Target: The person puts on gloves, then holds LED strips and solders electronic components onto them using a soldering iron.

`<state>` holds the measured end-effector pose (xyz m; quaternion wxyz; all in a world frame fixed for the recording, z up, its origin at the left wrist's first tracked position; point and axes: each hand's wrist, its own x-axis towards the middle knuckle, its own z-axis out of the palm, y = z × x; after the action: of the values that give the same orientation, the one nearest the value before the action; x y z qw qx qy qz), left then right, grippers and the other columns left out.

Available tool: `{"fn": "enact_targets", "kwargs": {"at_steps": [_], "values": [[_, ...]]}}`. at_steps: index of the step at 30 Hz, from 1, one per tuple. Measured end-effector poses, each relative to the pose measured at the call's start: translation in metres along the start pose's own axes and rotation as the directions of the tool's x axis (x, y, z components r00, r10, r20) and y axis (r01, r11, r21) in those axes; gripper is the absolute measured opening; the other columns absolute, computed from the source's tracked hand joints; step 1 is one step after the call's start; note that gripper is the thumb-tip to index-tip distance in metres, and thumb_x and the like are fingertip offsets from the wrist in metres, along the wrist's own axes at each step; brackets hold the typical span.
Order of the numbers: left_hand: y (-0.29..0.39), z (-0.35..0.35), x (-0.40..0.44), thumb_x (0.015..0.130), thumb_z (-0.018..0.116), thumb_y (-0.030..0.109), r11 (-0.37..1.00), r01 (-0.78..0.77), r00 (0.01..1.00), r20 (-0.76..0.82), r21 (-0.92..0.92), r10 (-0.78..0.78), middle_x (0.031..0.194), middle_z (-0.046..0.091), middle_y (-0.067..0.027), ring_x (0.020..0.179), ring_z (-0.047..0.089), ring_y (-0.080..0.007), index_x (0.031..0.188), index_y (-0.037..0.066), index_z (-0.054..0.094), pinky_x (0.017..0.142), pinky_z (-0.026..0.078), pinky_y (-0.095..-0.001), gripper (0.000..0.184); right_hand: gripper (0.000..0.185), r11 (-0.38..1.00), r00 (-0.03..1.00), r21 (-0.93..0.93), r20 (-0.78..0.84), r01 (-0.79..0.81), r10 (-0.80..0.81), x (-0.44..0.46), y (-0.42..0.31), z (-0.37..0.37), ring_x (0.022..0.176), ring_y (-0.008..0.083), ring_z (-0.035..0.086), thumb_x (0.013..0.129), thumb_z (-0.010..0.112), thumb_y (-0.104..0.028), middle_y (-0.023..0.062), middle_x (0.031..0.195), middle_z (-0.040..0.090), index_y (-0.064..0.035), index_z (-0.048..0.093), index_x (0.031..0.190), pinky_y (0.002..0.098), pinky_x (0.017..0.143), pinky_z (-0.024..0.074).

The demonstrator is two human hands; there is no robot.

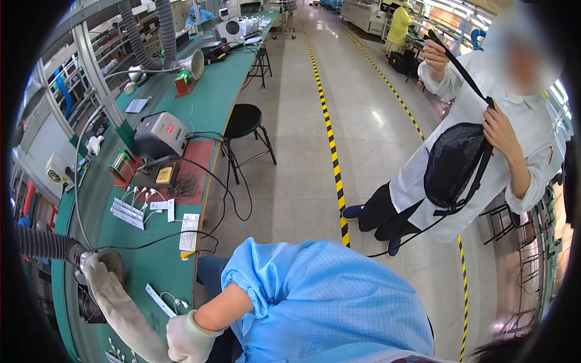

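Note:
My left hand, in a pale glove, reaches along the bench at the lower left. Its fingers are at the rim of the fume extraction nozzle on a grey corrugated hose and seem closed round it. My right hand, also gloved, is closed at the bench's front edge, close to my left forearm; its fingertips are out of sight, so what it holds cannot be told. Between the hands lies a narrow white LED strip with a coiled white lead.
Along the green bench stand a soldering station, a tip-cleaning sponge, solder reels and several wired strips. A black stool is beside it. A person in white holds a black mesh bag at right.

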<state>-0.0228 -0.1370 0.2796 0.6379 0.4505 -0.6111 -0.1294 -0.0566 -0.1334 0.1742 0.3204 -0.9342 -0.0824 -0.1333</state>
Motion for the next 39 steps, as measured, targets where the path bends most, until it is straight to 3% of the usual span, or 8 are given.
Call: {"fn": "enact_targets", "kwargs": {"at_steps": [23,25,26,29,35,36,37,39], "values": [[-0.041,0.060,0.032,0.098,0.043,0.030,0.912,0.020,0.989,0.142,-0.409,0.042,0.150,0.035,-0.0206,0.141,0.033,-0.0286,0.146,-0.006,0.029,0.119,0.022,-0.0402,0.062,0.031,0.995,0.997,0.096,0.064,-0.041,0.035,0.006,0.019,0.009,0.073,0.0351,0.067,0.077,0.059,-0.040,0.0145,0.072,0.068,-0.0119,0.071,0.078,0.0438,0.068,0.0521],[-0.041,0.065,0.033,0.098,0.043,0.031,0.904,0.028,0.988,0.149,-0.426,0.040,0.150,0.035,-0.0208,0.141,0.032,-0.0288,0.146,-0.007,0.029,0.119,0.021,-0.0403,0.063,0.047,1.000,0.931,0.011,0.364,0.029,-0.031,0.005,0.007,-0.011,0.100,0.0463,0.064,0.096,0.051,-0.047,0.0202,0.127,0.062,-0.0134,0.062,0.126,0.0446,0.091,0.0525],[-0.039,0.066,0.032,0.098,0.043,0.032,0.901,0.033,0.988,0.149,-0.432,0.035,0.151,0.034,-0.0209,0.142,0.032,-0.0289,0.147,-0.007,0.028,0.119,0.021,-0.0404,0.063,0.047,0.999,0.929,0.020,0.367,0.037,-0.042,0.002,0.005,-0.010,0.100,0.0463,0.064,0.096,0.051,-0.047,0.0202,0.127,0.062,-0.0134,0.062,0.126,0.0446,0.091,0.0525],[-0.043,0.050,0.017,0.098,0.043,0.033,0.917,0.079,0.994,0.095,-0.390,-0.046,0.151,0.033,-0.0212,0.142,0.030,-0.0293,0.147,-0.007,0.027,0.120,0.019,-0.0407,0.065,0.026,0.982,0.983,0.141,-0.153,0.126,-0.104,-0.003,0.013,0.025,0.057,0.0366,0.062,0.073,0.062,-0.031,0.0135,0.057,0.060,-0.0099,0.062,0.058,0.0469,0.053,0.0488],[-0.026,-0.057,-0.048,0.095,0.050,0.040,0.986,0.149,0.951,-0.261,-0.077,-0.164,0.153,0.031,-0.0216,0.144,0.028,-0.0300,0.147,-0.008,0.025,0.121,0.017,-0.0418,0.076,0.024,0.968,0.986,0.197,-0.089,0.158,-0.143,-0.013,0.002,0.009,0.056,0.0331,0.060,0.080,0.060,-0.026,0.0107,0.060,0.057,-0.0115,0.055,0.063,0.0437,0.051,0.0472],[-0.030,-0.065,-0.053,0.098,0.037,0.013,0.963,0.074,0.944,-0.293,-0.259,-0.152,0.154,0.029,-0.0208,0.145,0.027,-0.0290,0.149,-0.008,0.022,0.121,0.017,-0.0368,0.057,0.025,0.959,0.979,0.200,-0.074,0.200,-0.188,-0.010,0.000,0.009,0.056,0.0324,0.059,0.082,0.060,-0.025,0.0105,0.059,0.055,-0.0119,0.053,0.062,0.0433,0.051,0.0476],[-0.031,-0.069,-0.056,0.093,0.052,0.042,0.960,0.068,0.911,-0.375,-0.273,-0.171,0.153,0.030,-0.0223,0.144,0.027,-0.0315,0.148,-0.008,0.023,0.121,0.016,-0.0435,0.080,0.026,0.950,0.970,0.198,-0.066,0.241,-0.233,-0.007,-0.003,0.010,0.055,0.0317,0.059,0.083,0.059,-0.024,0.0102,0.057,0.053,-0.0122,0.052,0.061,0.0429,0.052,0.0480],[-0.035,-0.089,-0.072,0.098,0.048,0.039,0.967,0.095,0.926,-0.334,-0.238,-0.173,0.154,0.029,-0.0210,0.145,0.026,-0.0311,0.148,-0.006,0.024,0.121,0.016,-0.0437,0.071,0.026,0.960,0.953,0.138,0.151,0.243,-0.263,0.000,-0.011,0.015,0.057,0.0321,0.060,0.086,0.056,-0.025,0.0106,0.060,0.056,-0.0117,0.055,0.063,0.0436,0.053,0.0483]]}}
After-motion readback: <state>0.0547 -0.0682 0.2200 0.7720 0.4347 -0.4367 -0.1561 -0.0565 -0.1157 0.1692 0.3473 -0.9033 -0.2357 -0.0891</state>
